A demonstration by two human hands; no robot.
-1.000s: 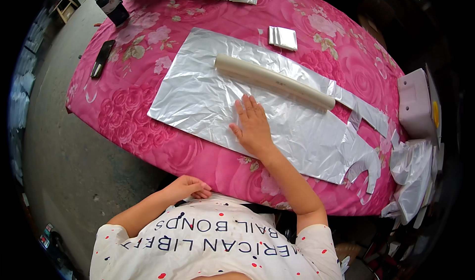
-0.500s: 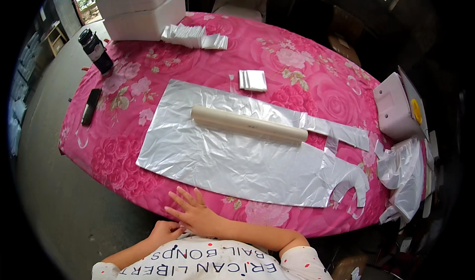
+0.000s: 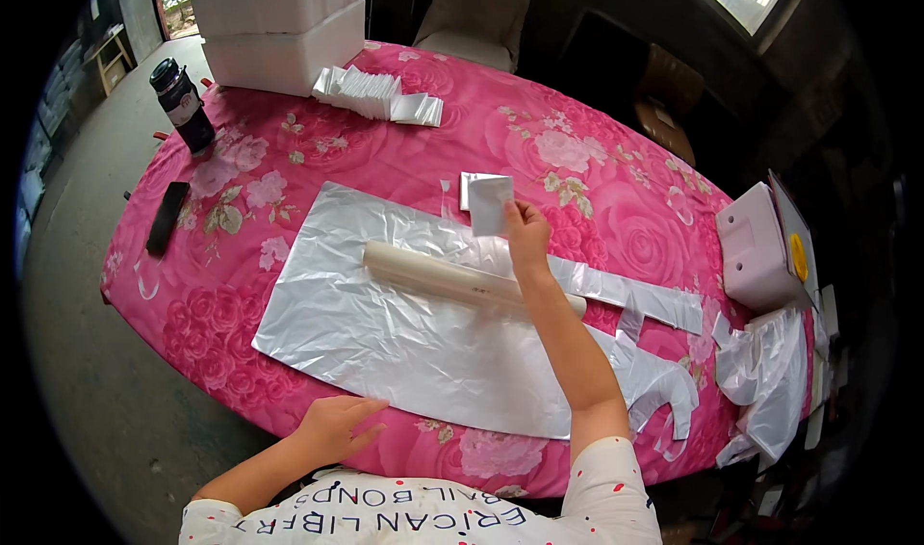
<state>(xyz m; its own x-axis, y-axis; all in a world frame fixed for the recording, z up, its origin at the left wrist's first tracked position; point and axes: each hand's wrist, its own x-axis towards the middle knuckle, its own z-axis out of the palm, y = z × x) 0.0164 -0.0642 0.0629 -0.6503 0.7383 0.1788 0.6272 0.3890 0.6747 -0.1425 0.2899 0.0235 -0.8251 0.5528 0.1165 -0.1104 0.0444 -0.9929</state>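
In my right hand point(image 3: 527, 235), a thin white folded square packet point(image 3: 492, 206) is pinched between thumb and fingers. It is raised over the far edge of a silvery-white plastic sheet point(image 3: 327, 324), partly covering another white folded packet point(image 3: 466, 193) on the table. The sheet lies spread flat, with strap-like ends and a curved cut-out at its right side. Across its middle rests a cream-coloured tube point(image 3: 443, 276), its right part passing behind my right forearm. My left hand point(image 3: 332, 431) is by the sheet's near edge, fingers stretched out and holding nothing.
A pink floral tablecloth point(image 3: 626, 222) covers the table. White foam boxes point(image 3: 279, 49) and a row of folded white packets point(image 3: 361, 94) stand at the back left, near a dark bottle point(image 3: 183, 107) and a black phone-like object point(image 3: 168, 219). Rightward are a pale box point(image 3: 756, 256) and crumpled plastic point(image 3: 765, 372).
My right hand has reached from the near table edge to the small packets and lifted one. My left hand has moved forward, nearer the sheet's edge.
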